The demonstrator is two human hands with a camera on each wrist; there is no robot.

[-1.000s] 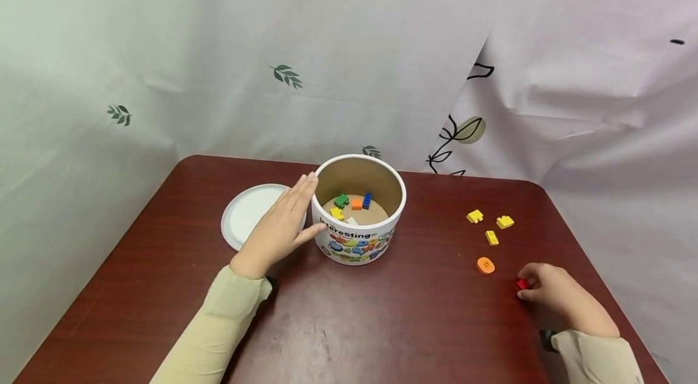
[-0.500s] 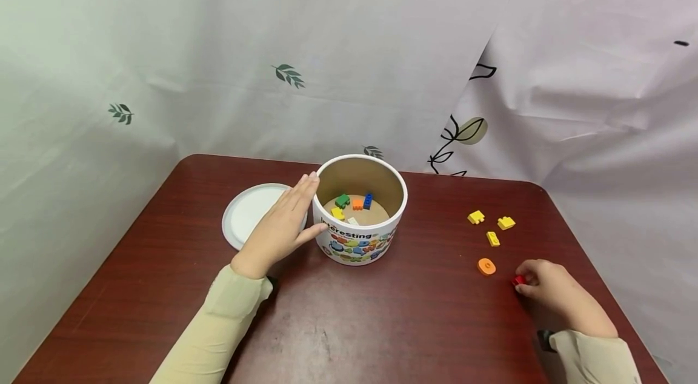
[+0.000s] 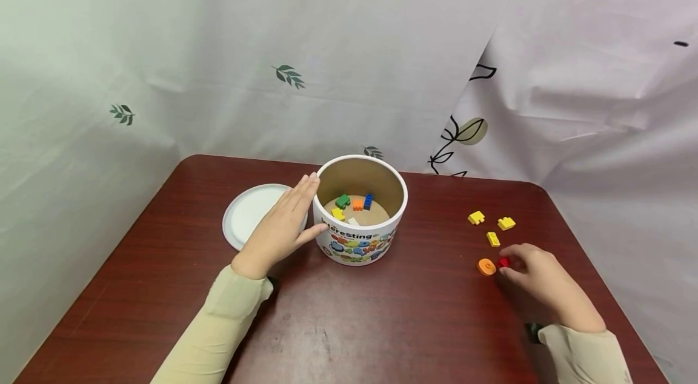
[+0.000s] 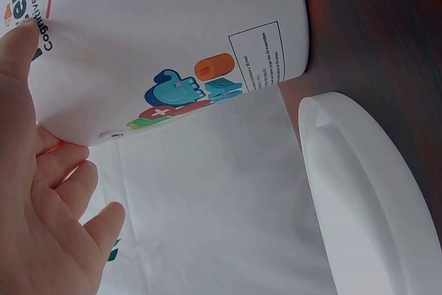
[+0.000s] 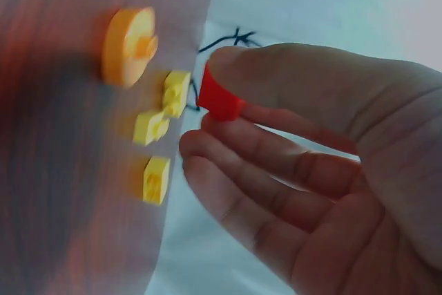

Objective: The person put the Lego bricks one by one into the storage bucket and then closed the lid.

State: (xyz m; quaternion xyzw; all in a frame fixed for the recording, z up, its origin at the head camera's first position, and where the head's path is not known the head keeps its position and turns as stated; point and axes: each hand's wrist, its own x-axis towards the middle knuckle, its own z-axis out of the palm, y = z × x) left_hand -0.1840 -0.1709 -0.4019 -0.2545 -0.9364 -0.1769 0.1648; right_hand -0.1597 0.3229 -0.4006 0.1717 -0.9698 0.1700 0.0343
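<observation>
My right hand (image 3: pixel 537 278) pinches a red toy brick (image 5: pixel 219 98) between thumb and fingers, over the table's right side. Just left of it lies an orange rounded piece (image 3: pixel 486 267) with a stud on top. Beyond are three yellow toy bricks, the nearest yellow brick (image 3: pixel 493 239) pointing toward the hand. My left hand (image 3: pixel 278 226), fingers straight, rests against the side of a round white tub (image 3: pixel 357 244); its thumb lies on the printed front. Inside the tub are a green brick (image 3: pixel 342 201), an orange brick (image 3: pixel 357 205), a blue brick (image 3: pixel 368 201), a yellow one and a white one.
A white round lid (image 3: pixel 248 214) lies on the table left of the tub, partly behind my left hand. The dark red table (image 3: pixel 382 323) ends at a pale patterned cloth (image 3: pixel 349 69) hanging behind it.
My right hand has moved left and away from me with the red brick, lifting it beside the orange piece. The left hand stays at the tub.
</observation>
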